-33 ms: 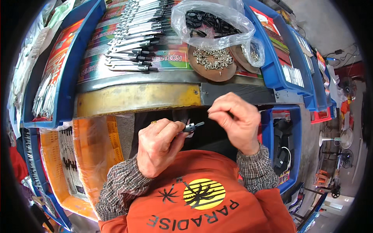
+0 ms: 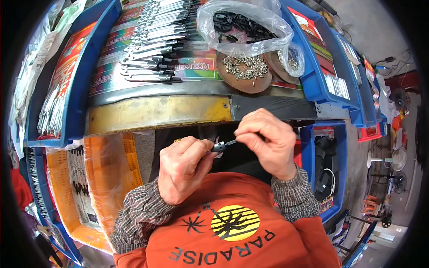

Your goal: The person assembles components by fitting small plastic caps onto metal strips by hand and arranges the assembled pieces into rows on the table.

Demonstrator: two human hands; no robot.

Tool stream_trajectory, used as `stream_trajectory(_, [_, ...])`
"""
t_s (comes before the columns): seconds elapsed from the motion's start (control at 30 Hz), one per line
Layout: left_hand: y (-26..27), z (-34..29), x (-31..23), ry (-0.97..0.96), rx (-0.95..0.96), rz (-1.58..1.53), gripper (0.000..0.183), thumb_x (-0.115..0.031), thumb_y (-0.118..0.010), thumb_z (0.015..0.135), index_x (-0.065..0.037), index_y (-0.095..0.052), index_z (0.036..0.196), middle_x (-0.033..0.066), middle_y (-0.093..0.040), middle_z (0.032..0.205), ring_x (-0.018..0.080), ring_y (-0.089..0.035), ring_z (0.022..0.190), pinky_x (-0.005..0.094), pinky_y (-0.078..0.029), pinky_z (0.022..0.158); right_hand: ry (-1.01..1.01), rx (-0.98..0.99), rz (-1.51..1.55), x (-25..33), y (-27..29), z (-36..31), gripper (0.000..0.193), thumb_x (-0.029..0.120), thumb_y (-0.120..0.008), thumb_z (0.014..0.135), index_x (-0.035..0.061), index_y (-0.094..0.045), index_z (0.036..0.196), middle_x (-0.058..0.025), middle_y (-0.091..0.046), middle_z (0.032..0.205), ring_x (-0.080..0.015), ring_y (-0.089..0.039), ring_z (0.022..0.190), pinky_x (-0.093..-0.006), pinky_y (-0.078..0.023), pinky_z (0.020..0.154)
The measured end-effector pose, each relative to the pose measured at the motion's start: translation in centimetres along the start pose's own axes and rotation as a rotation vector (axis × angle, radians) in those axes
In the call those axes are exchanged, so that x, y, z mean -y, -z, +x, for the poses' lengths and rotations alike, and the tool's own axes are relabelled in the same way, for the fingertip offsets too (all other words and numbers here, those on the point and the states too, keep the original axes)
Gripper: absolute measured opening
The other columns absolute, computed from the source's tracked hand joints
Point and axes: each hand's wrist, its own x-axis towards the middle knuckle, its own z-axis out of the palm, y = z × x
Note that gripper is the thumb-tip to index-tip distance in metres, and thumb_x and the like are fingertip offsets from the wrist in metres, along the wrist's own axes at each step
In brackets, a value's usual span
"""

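Observation:
In front of my orange-red shirt, my left hand [image 2: 182, 165] is closed around a small silver metal cylinder [image 2: 219, 147] with little holes in its side. A thin metal shaft [image 2: 230, 143] sticks out of the cylinder toward the right. My right hand [image 2: 268, 143] has thumb and forefinger pinched together at the shaft's free end; whether they touch it or hold something tiny is hidden. The rest of the piece disappears inside my left fist.
Beyond the yellow-and-black bench edge [image 2: 161, 114] lie rows of metal tools with black ends [image 2: 156, 62]. Small metal screws [image 2: 245, 68] lie on a round brown board, beside a clear bag [image 2: 286, 38] of black parts. Blue bins [image 2: 76, 89] and an orange crate [image 2: 100, 174] flank me.
My right hand has moved left and slightly down, bringing its pinched fingertips to the shaft's end. The left hand and the cylinder stay in place.

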Motion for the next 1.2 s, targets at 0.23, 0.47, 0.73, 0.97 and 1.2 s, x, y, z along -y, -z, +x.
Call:
stream_trajectory(0.23, [0.0,-0.3,-0.8,-0.052,0.026,0.042,0.024,0.001,-0.074,0.067,-0.003,-0.061,0.086,0.0086,-0.057,0.072,0.0261,-0.058,0.062,0.0358,-0.047,0.055,0.012,0.053,0.045,0.1,-1.5,-1.0,0.011,0.003,-0.073,0.077,0.0013,-0.065,0.085,-0.0073,-0.065,0.081,-0.0231,-0.061,0.075,-0.0329,-0.049,0.069])
stream_trajectory(0.47, [-0.1,-0.5,-0.9,-0.092,0.012,0.044,0.025,0.001,-0.074,0.067,-0.003,-0.061,0.087,0.0081,-0.057,0.071,0.0258,-0.059,0.063,0.0357,-0.048,0.055,0.006,0.057,0.013,0.4,-1.7,-1.4,0.011,0.002,-0.073,0.076,0.0014,-0.065,0.085,-0.0085,-0.065,0.081,-0.0242,-0.062,0.075,-0.0331,-0.050,0.067])
stream_trajectory(0.73, [-0.7,-0.7,-0.6,-0.143,-0.024,0.118,0.026,0.000,-0.074,0.066,-0.003,-0.062,0.089,0.0069,-0.054,0.070,0.0247,-0.058,0.061,0.0352,-0.047,0.051,0.149,0.040,-0.193,0.8,-1.9,-1.7,0.018,-0.001,-0.073,0.071,0.0002,-0.063,0.087,-0.0114,-0.062,0.085,-0.0277,-0.062,0.076,-0.0359,-0.051,0.065])
stream_trajectory(0.97, [-1.0,-1.1,-0.4,-0.089,0.019,0.127,0.026,0.002,-0.074,0.067,-0.003,-0.063,0.090,0.0092,-0.063,0.078,0.0255,-0.062,0.066,0.0345,-0.048,0.056,0.314,0.044,-0.413,0.5,-2.3,-2.6,0.030,0.004,-0.073,0.066,-0.0029,-0.065,0.094,-0.0135,-0.062,0.091,-0.0289,-0.063,0.082,-0.0372,-0.054,0.067])
stream_trajectory(1.2, [-1.0,-1.2,-0.4,-0.137,-0.035,0.153,0.028,0.003,-0.073,0.065,-0.002,-0.063,0.091,0.0099,-0.063,0.078,0.0256,-0.063,0.066,0.0341,-0.049,0.056,0.459,0.053,-0.563,0.3,-2.5,-3.5,0.035,0.012,-0.077,0.073,-0.0053,-0.066,0.102,-0.0147,-0.064,0.100,-0.0281,-0.065,0.091,-0.0359,-0.057,0.073])
